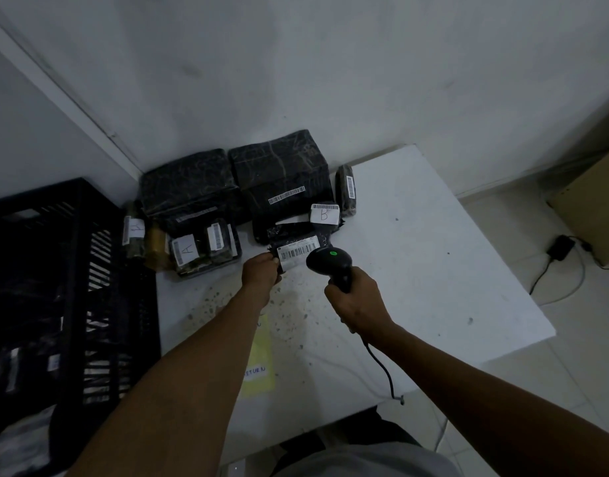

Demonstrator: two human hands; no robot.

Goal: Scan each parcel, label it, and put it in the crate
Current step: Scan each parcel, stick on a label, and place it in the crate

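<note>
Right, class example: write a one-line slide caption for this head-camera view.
Right hand aims barcode scanner at parcel held by left hand.

Both arms outstretched, left hand (pixel 260 273) pinching; right hand (pixel 356 302) curled, gripping

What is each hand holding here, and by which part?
The left hand pinches the small black parcel at its near-left edge, beside the barcode label. The right hand grips the barcode scanner by its handle.
</note>
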